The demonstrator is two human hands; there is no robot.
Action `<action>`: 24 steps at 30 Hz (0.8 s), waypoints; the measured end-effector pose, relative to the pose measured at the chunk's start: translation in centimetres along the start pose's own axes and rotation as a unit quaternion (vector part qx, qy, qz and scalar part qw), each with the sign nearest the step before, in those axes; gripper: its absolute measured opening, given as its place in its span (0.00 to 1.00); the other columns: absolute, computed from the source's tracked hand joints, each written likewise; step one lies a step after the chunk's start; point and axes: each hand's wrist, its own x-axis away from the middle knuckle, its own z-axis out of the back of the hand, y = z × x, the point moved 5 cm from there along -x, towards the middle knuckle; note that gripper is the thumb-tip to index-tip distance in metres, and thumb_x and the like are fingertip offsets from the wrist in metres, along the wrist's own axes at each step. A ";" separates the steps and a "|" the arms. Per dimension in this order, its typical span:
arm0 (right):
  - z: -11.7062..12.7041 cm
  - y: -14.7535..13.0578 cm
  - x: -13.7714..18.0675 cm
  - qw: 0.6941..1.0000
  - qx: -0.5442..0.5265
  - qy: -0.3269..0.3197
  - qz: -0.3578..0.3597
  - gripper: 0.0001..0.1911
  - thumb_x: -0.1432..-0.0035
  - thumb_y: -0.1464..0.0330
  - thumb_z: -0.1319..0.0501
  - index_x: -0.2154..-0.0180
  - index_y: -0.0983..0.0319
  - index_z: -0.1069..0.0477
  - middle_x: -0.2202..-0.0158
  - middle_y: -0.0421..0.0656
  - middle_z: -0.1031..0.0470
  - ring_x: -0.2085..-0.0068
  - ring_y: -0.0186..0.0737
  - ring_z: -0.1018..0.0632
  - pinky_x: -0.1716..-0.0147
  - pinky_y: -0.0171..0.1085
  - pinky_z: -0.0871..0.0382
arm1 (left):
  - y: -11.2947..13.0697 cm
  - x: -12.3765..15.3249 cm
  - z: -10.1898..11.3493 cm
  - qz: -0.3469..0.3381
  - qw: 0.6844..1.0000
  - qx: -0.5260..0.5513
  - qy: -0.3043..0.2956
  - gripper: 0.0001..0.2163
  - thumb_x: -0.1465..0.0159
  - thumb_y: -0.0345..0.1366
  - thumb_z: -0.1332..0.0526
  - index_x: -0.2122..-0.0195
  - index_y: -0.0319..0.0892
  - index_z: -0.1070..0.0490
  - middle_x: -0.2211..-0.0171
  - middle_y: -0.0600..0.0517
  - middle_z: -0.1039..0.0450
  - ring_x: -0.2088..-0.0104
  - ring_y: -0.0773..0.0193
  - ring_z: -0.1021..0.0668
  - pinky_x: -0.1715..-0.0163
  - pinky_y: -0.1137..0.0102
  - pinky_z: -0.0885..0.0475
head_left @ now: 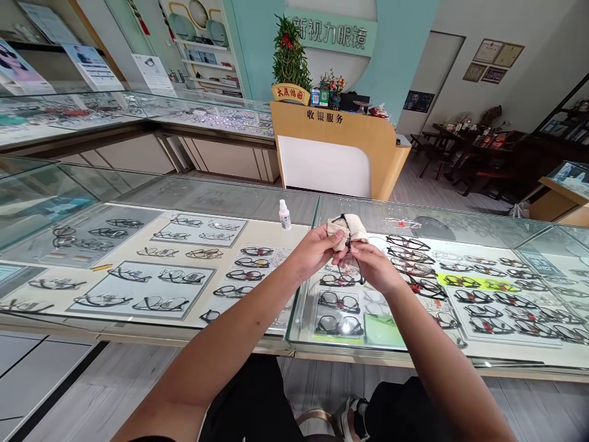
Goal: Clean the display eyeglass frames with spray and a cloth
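Item: one pair of glasses point(350, 265), black frame, held in the air between both my hands, above the glass counter point(257, 202) and just ahead of my chest at 12 o'clock. Long axis: near upright, from 12 o'clock, where the upper end is wrapped, down to about 5 o'clock, where one bare lens hangs free. Neither hand is nearer; both are on it, the left from 9 o'clock and the right from 3 o'clock. Item: one cloth point(355, 226), pale beige, bunched over the upper end of the frame, with a black arc of rim showing at its top edge. Left hand point(316, 248): fingers curled shut, thumb and fingertips pinching the cloth against the frame; I cannot tell whether bare skin touches the frame itself. Right hand point(376, 269): closed around the lower part of the glasses, fingers folded in beside the bare lens, knuckles touching or almost touching the left hand's fingertips. Item: one small white bottle point(284, 215), upright on the counter at 11 o'clock from my hands, near but apart from them. Under the glass: rows of frames point(338, 301) on trays, directly below my hands at 6 o'clock. Beyond, at 12 o'clock, well apart: a wooden desk point(331, 153).
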 end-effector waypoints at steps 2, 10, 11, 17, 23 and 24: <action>0.1 0.2 0.0 1.000 0.004 0.008 0.000 0.16 0.41 0.53 0.26 0.67 0.59 0.15 0.64 0.46 0.18 0.60 0.47 0.22 0.53 0.46 0.29 | -0.1 0.0 0.1 -0.010 1.000 -0.002 0.022 0.21 0.38 0.49 0.23 0.65 0.41 0.31 0.79 0.56 0.29 0.82 0.69 0.29 0.78 0.72 0.31; 0.7 0.6 0.1 0.996 0.084 -0.031 0.003 0.14 0.31 0.56 0.33 0.62 0.58 0.15 0.59 0.44 0.18 0.53 0.46 0.21 0.41 0.46 0.34 | -0.5 -0.5 0.8 -0.019 0.998 -0.030 0.046 0.25 0.33 0.60 0.33 0.65 0.39 0.27 0.81 0.53 0.29 0.84 0.67 0.29 0.80 0.70 0.36; 0.8 0.6 0.2 0.996 0.088 -0.023 0.008 0.14 0.30 0.57 0.34 0.62 0.58 0.15 0.59 0.44 0.18 0.54 0.46 0.22 0.41 0.46 0.34 | -0.3 -0.6 0.9 -0.016 0.999 -0.031 0.025 0.25 0.33 0.60 0.33 0.64 0.39 0.27 0.80 0.52 0.28 0.83 0.66 0.28 0.78 0.69 0.34; 1.6 0.4 0.2 0.994 0.108 0.011 0.010 0.16 0.32 0.54 0.32 0.63 0.59 0.15 0.60 0.45 0.17 0.53 0.48 0.22 0.42 0.45 0.33 | 1.0 -0.3 0.7 -0.013 0.999 -0.039 -0.033 0.20 0.39 0.47 0.22 0.60 0.40 0.27 0.73 0.54 0.26 0.76 0.66 0.24 0.68 0.67 0.30; 0.9 -0.3 0.4 0.991 0.129 -0.022 0.024 0.17 0.30 0.53 0.35 0.60 0.58 0.15 0.59 0.46 0.17 0.51 0.49 0.22 0.40 0.47 0.35 | 0.5 -0.2 0.1 -0.065 0.995 -0.078 0.021 0.20 0.38 0.49 0.24 0.58 0.41 0.28 0.75 0.55 0.25 0.80 0.68 0.27 0.74 0.69 0.34; 0.7 -0.5 0.5 0.990 0.137 -0.028 0.026 0.17 0.30 0.53 0.35 0.60 0.58 0.15 0.59 0.45 0.17 0.51 0.49 0.22 0.40 0.47 0.35 | 0.4 -0.2 0.1 -0.073 0.994 -0.081 0.029 0.20 0.36 0.52 0.26 0.60 0.41 0.29 0.76 0.55 0.25 0.81 0.68 0.27 0.75 0.69 0.34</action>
